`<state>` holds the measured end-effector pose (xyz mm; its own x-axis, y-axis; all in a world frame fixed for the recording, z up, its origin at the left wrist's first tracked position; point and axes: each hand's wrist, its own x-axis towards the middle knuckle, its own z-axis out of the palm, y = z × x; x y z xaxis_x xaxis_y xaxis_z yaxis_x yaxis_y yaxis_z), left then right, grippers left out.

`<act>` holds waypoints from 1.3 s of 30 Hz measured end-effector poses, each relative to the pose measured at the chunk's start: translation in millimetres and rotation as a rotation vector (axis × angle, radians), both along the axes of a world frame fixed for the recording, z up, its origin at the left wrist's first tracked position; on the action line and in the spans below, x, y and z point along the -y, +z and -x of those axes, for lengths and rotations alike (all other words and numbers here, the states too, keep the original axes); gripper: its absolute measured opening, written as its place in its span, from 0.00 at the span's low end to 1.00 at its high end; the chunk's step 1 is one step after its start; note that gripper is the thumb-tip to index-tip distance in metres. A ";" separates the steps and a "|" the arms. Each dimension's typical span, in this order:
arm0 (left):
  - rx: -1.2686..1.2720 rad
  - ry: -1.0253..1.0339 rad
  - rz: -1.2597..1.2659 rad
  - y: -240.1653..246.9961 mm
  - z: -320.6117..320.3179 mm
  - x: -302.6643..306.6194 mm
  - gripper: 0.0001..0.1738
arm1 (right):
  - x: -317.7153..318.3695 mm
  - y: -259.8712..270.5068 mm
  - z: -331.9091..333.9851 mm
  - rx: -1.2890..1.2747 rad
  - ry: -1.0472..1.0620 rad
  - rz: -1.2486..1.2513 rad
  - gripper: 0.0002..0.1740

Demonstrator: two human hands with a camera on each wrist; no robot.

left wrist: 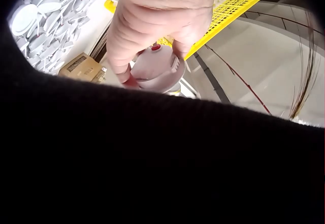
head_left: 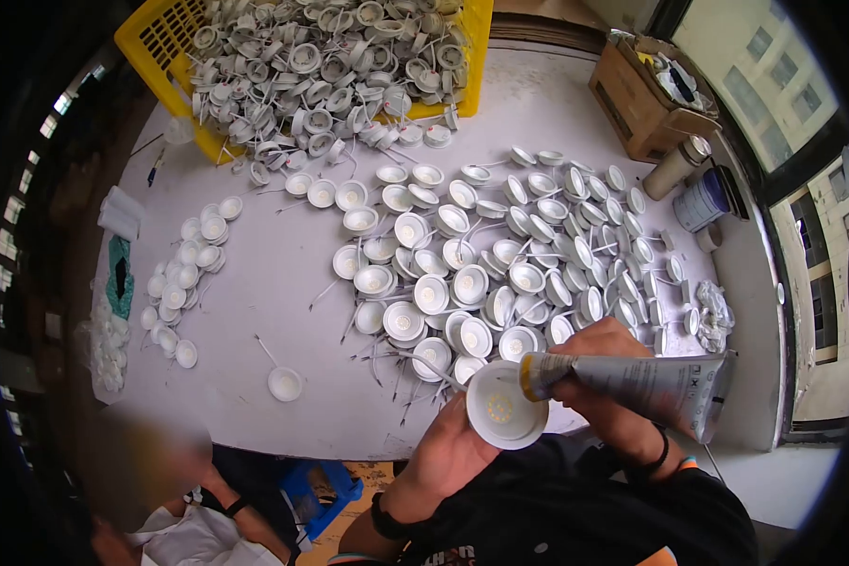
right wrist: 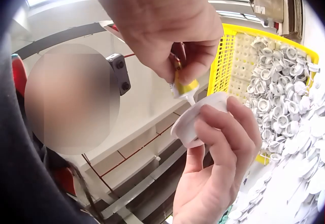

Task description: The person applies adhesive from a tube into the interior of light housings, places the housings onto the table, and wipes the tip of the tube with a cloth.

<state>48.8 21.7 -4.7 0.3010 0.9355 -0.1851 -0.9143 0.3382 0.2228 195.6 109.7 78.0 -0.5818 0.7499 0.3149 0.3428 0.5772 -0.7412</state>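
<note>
In the head view the left hand (head_left: 451, 455) holds a round white lamp (head_left: 506, 406) by its rim, its face with small yellow dots turned up. The right hand (head_left: 594, 377) grips a grey tube (head_left: 646, 385) near its yellow cap end, which lies at the lamp's edge. The right wrist view shows the tube's pale nozzle (right wrist: 190, 99) pointing down at the lamp (right wrist: 195, 120), with the left hand's fingers (right wrist: 223, 137) around the lamp. In the left wrist view the left hand (left wrist: 155, 26) pinches the lamp's back (left wrist: 155, 67) between thumb and fingers.
Many white lamps (head_left: 431, 294) with wires cover the table's middle and right. A smaller group (head_left: 187, 255) and a single lamp (head_left: 285, 384) lie left. A yellow crate (head_left: 151, 66) of lamp parts, a cardboard box (head_left: 637, 99) and cans stand behind. Another person sits at lower left.
</note>
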 end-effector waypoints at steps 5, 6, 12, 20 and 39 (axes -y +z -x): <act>0.091 0.029 -0.035 0.6 0.4 0.5 0.30 | -11.2 10.9 3.0 0.128 0.158 0.012 0.07; 0.089 0.027 -0.034 2.3 0.2 0.0 0.30 | -10.8 8.4 2.7 0.095 0.146 -0.009 0.08; -0.029 -0.005 -0.007 4.2 1.5 1.4 0.32 | -6.3 -1.6 3.3 -0.006 0.042 -0.058 0.11; -0.133 -0.001 0.014 3.6 0.8 0.6 0.34 | -6.8 8.2 6.5 0.063 0.051 -0.065 0.12; -0.109 0.075 -0.013 6.4 12.2 1.5 0.35 | -4.1 9.3 -3.7 0.026 0.057 -0.103 0.14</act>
<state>36.7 20.2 1.6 0.2089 0.9572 -0.2002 -0.9071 0.2661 0.3261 199.2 113.8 87.3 -0.6317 0.6796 0.3730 0.3253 0.6691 -0.6682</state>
